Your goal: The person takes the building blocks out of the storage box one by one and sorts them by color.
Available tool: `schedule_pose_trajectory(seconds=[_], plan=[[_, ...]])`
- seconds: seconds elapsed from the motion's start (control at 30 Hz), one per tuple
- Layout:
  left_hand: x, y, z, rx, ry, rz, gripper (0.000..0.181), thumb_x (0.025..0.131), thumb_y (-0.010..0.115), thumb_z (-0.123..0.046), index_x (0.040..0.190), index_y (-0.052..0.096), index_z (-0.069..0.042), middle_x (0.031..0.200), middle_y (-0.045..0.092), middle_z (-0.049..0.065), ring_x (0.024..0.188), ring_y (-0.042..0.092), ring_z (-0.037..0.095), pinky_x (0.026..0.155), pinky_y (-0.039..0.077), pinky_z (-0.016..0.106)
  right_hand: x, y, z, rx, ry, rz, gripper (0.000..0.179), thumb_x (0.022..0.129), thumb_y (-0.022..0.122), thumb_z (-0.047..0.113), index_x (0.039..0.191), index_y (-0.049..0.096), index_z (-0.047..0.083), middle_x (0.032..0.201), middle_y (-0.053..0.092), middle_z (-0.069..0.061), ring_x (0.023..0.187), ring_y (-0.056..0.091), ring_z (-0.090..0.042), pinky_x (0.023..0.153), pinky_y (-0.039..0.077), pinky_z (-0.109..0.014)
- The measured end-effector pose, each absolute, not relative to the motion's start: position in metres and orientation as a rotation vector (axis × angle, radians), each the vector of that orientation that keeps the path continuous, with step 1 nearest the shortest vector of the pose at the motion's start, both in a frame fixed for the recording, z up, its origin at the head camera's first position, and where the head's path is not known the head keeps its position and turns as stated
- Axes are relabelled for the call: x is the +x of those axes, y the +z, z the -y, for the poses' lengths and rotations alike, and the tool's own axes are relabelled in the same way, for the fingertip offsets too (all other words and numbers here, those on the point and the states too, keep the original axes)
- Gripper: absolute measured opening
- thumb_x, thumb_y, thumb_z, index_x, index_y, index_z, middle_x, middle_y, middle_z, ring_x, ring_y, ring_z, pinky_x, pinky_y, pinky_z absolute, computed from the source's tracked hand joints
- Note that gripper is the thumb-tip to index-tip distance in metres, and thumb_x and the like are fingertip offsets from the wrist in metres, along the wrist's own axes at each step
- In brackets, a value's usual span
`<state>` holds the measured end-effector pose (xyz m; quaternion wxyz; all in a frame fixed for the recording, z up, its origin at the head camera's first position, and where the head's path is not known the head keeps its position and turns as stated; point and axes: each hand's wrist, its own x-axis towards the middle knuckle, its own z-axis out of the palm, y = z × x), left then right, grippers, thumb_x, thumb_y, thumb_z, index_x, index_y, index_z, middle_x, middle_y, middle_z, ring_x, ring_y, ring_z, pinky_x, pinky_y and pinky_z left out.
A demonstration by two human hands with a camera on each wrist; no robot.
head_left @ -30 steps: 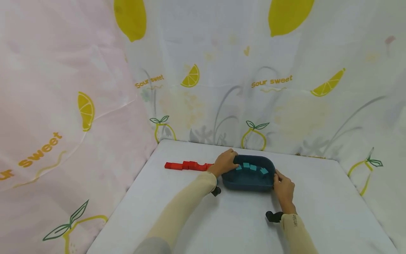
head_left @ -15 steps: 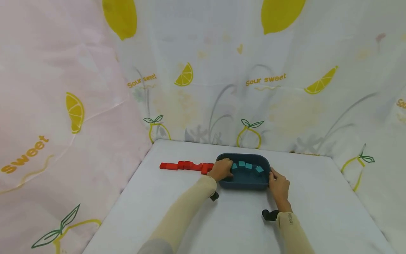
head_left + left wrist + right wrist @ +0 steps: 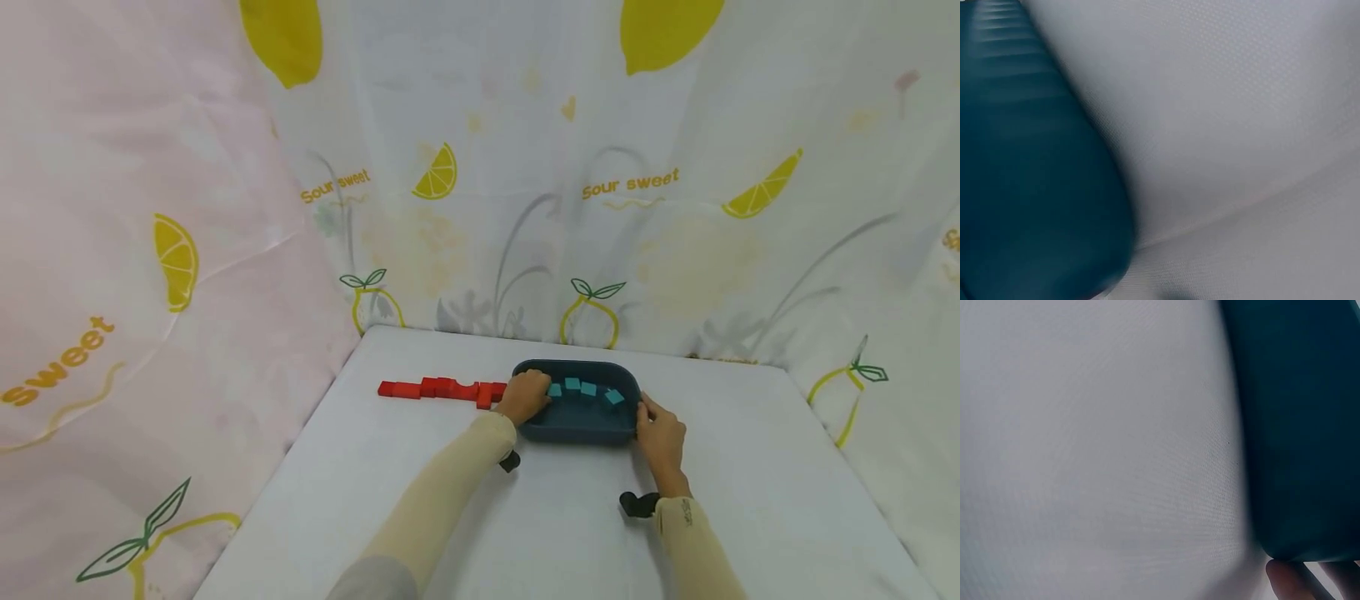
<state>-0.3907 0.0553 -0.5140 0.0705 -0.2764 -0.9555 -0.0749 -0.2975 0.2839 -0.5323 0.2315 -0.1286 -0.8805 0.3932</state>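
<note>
A dark blue-teal plastic tub [image 3: 577, 434] with rounded corners stands on the table between the two hands. Several small teal blocks [image 3: 572, 384] lie inside, toward its back. My left hand [image 3: 525, 396] reaches over the tub's left end, its bent fingers down inside the wall beside the leftmost teal block; I cannot tell whether it holds anything. My right hand [image 3: 662, 437] grips the tub's right end at the rim. The left wrist view shows the tub's outer wall [image 3: 1041, 156]; in the right wrist view, fingertips [image 3: 1288, 581] touch the tub's corner.
A row of red blocks [image 3: 408, 390] stretches left of the tub, its near end close beside the left hand. White cloth covers the table [image 3: 555, 533]. Behind it hangs a lemon-print curtain [image 3: 480, 250]. Dark wrist mounts [image 3: 639, 505] stick out below the hands.
My left hand has come from the tub's back-left rim down into its left end, baring more red blocks. My right hand keeps its grip. The head view has shifted slightly.
</note>
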Motion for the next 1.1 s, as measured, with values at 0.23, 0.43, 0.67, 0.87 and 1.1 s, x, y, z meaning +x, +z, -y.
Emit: schedule_pose_trajectory(seconds=[0.23, 0.43, 0.67, 0.87, 1.1], plan=[[-0.394, -0.516, -0.058, -0.742, -0.415, 2.926, 0.008, 0.088, 0.072, -0.013, 0.092, 0.070, -0.007, 0.075, 0.060, 0.000, 0.066, 0.052, 0.014, 0.062, 0.049, 0.024, -0.294, -0.530, -0.283, -0.363, 1.080, 2.436, 0.035, 0.100, 0.051, 0.014, 0.132, 0.059, 0.002, 0.115, 0.065, -0.024, 0.081, 0.066, -0.030, 0.057, 0.048, -0.027], [-0.395, -0.508, -0.053, -0.682, -0.766, 2.916, 0.023, 0.086, 0.072, -0.007, 0.109, 0.070, -0.002, 0.102, 0.070, 0.006, 0.086, 0.062, 0.017, 0.085, 0.053, 0.031, -0.292, -0.526, -0.281, -0.371, 1.102, 2.448, 0.035, 0.101, 0.050, 0.014, 0.133, 0.058, 0.001, 0.116, 0.064, -0.025, 0.079, 0.066, -0.030, 0.054, 0.046, -0.022], [-0.397, -0.501, -0.040, -0.748, -0.827, 2.826, 0.028, 0.087, 0.072, -0.009, 0.114, 0.069, -0.002, 0.111, 0.070, 0.006, 0.100, 0.063, 0.019, 0.092, 0.050, 0.031, -0.293, -0.528, -0.282, -0.378, 1.074, 2.438, 0.035, 0.100, 0.051, 0.014, 0.131, 0.059, 0.002, 0.114, 0.065, -0.024, 0.076, 0.064, -0.029, 0.054, 0.046, -0.024], [-0.393, -0.485, -0.024, -0.787, -0.873, 2.797, 0.029, 0.088, 0.072, -0.011, 0.116, 0.069, -0.002, 0.113, 0.069, 0.007, 0.102, 0.063, 0.018, 0.093, 0.050, 0.032, -0.294, -0.530, -0.283, -0.365, 1.088, 2.437, 0.035, 0.101, 0.050, 0.015, 0.133, 0.058, 0.002, 0.116, 0.064, -0.025, 0.072, 0.063, -0.028, 0.050, 0.045, -0.022], [-0.389, -0.474, -0.001, -0.792, -0.943, 2.756, 0.030, 0.089, 0.071, -0.008, 0.117, 0.068, 0.000, 0.113, 0.069, 0.011, 0.100, 0.063, 0.019, 0.091, 0.051, 0.032, -0.290, -0.528, -0.281, -0.353, 1.087, 2.454, 0.036, 0.101, 0.049, 0.015, 0.133, 0.057, 0.001, 0.118, 0.063, -0.025, 0.078, 0.063, -0.029, 0.055, 0.046, -0.023]])
